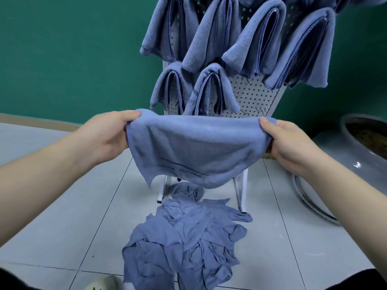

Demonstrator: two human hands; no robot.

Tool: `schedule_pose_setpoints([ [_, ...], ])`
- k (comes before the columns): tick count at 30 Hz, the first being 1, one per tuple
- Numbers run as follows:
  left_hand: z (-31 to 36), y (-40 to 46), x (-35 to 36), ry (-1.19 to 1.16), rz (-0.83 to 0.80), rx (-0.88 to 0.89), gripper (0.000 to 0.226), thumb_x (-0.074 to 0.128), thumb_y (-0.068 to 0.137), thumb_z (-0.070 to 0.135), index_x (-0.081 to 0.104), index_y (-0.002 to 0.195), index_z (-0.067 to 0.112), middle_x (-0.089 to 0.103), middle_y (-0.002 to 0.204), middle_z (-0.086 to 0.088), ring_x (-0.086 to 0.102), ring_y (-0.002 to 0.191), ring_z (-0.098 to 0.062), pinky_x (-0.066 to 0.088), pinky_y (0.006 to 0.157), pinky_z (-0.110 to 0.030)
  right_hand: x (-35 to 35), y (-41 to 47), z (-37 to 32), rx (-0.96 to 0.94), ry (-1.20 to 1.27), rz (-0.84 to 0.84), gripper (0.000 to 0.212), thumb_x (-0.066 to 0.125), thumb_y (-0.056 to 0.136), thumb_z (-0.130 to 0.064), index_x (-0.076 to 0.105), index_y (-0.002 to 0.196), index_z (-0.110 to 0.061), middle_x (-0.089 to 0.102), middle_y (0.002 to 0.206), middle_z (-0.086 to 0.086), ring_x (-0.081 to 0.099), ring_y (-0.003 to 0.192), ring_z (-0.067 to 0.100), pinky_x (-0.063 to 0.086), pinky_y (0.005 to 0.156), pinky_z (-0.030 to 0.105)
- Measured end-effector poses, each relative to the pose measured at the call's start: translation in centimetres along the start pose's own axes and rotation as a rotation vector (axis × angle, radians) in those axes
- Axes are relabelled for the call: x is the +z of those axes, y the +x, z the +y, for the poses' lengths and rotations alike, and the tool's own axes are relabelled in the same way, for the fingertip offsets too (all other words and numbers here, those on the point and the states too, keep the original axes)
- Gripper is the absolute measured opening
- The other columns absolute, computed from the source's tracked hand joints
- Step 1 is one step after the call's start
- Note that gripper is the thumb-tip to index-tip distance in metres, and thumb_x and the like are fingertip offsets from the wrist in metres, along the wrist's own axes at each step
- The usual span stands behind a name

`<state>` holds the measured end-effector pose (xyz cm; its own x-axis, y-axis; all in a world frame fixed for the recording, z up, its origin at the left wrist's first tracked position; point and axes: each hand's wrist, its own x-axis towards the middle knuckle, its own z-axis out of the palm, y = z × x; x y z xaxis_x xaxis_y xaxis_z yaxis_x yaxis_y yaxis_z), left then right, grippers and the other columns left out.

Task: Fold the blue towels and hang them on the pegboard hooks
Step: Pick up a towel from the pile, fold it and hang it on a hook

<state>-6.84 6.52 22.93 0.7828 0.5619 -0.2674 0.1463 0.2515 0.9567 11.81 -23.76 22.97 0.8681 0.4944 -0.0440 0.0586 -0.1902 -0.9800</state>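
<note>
At least 6 folded towels (211,38) hang on pegboard (249,97); left hand (109,137) and right hand (291,143) pinch 1 blue towel (194,149), floor pile (184,241) left.

The light is even and soft, fairly bright, with no hard shadows; only a faint shade lies under the heap of towels (184,237) on the floor tiles (62,195). A small white glint sits on the grey pot (360,155) at the right. The wide lens bends the forearms outward near the lower edges and tilts the pegboard (247,95). The near corners go dark. The picture is slightly soft overall, as if compressed.
</note>
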Motion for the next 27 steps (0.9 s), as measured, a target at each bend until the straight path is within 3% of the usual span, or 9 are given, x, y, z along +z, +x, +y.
schedule_pose_setpoints([
  [2,0.0,-0.3,0.5,0.045,-0.072,-0.008,0.033,0.044,0.106,0.013,0.069,0.126,0.003,0.075,0.118,-0.009,0.07,0.102,-0.02,0.053,0.09,-0.034,0.1,0.1,0.0,0.007,0.006,0.014,0.035,0.051,0.108,-0.033,0.073,0.116,-0.006,0.077,0.113,0.014,0.073,0.101,0.03,0.055,0.093,0.047],
  [5,0.2,-0.7,0.9,-0.016,-0.101,-0.02,0.028,0.041,0.105,0.013,0.069,0.109,0.008,0.074,0.097,-0.006,0.067,0.086,-0.021,0.053,0.082,-0.033,0.1,0.3,-0.1,0.045,0.06,0.024,0.045,0.058,0.105,-0.038,0.068,0.119,0.004,0.075,0.115,0.019,0.069,0.094,0.027,0.054,0.089,0.046],
  [8,0.4,-0.8,1.1,-0.093,-0.098,-0.033,0.018,0.047,0.102,0.017,0.062,0.093,0.013,0.072,0.089,-0.004,0.069,0.078,-0.021,0.055,0.084,-0.034,-0.2,0.3,-0.5,0.101,0.141,0.01,0.027,0.063,0.102,-0.032,0.073,0.105,-0.007,0.076,0.099,0.011,0.067,0.091,0.024,0.052,0.088,0.045],
  [10,0.4,-0.8,1.2,-0.085,-0.106,-0.03,0.015,0.056,0.102,0.025,0.064,0.095,0.014,0.074,0.091,-0.003,0.071,0.083,-0.02,0.056,0.087,-0.034,-0.5,0.3,-0.8,0.12,0.169,-0.031,0.017,0.063,0.101,-0.024,0.072,0.104,-0.011,0.074,0.097,0.007,0.065,0.093,0.024,0.05,0.087,0.044],
  [14,-0.1,-0.5,1.2,-0.091,-0.052,-0.01,0.02,0.064,0.099,0.027,0.066,0.113,0.013,0.077,0.111,-0.005,0.074,0.098,-0.018,0.055,0.093,-0.032,-1.1,0.6,-0.6,0.108,0.106,-0.045,0.027,0.059,0.102,-0.019,0.071,0.119,-0.001,0.075,0.113,0.015,0.069,0.095,0.024,0.055,0.085,0.042],
  [17,-0.6,-0.4,1.5,-0.134,0.041,0.059,0.005,0.065,0.1,0.022,0.063,0.099,0.018,0.076,0.108,0.0,0.074,0.095,-0.014,0.056,0.092,-0.029,-1.4,0.8,0.1,0.073,-0.049,0.032,0.034,0.06,0.104,-0.026,0.072,0.111,0.004,0.074,0.102,0.015,0.066,0.088,0.024,0.056,0.083,0.041],
  [19,-0.8,-0.5,1.8,-0.148,0.095,0.106,0.013,0.066,0.1,0.022,0.06,0.089,0.019,0.075,0.103,0.001,0.074,0.092,-0.013,0.057,0.088,-0.027,-1.4,1.1,0.4,0.062,-0.073,0.094,0.039,0.063,0.102,-0.032,0.071,0.106,0.006,0.072,0.095,0.013,0.064,0.085,0.025,0.057,0.082,0.043],
  [23,-1.1,-1.0,2.6,-0.162,0.168,0.203,0.017,0.069,0.098,0.019,0.062,0.083,0.016,0.073,0.091,0.001,0.07,0.085,-0.015,0.06,0.084,-0.027,-1.4,1.1,0.4,0.059,-0.012,0.169,0.032,0.07,0.097,-0.039,0.073,0.093,-0.007,0.065,0.087,0.01,0.056,0.078,0.022,0.058,0.061,0.029],
  [27,-1.0,-1.3,2.9,-0.154,0.208,0.283,0.019,0.072,0.096,0.018,0.063,0.08,0.014,0.07,0.099,-0.003,0.066,0.093,-0.016,0.058,0.091,-0.029,-1.7,1.3,0.5,-0.032,-0.047,0.224,0.029,0.071,0.095,-0.046,0.072,0.087,-0.018,0.062,0.082,-0.001,0.054,0.076,0.014,0.047,0.073,0.027],
])
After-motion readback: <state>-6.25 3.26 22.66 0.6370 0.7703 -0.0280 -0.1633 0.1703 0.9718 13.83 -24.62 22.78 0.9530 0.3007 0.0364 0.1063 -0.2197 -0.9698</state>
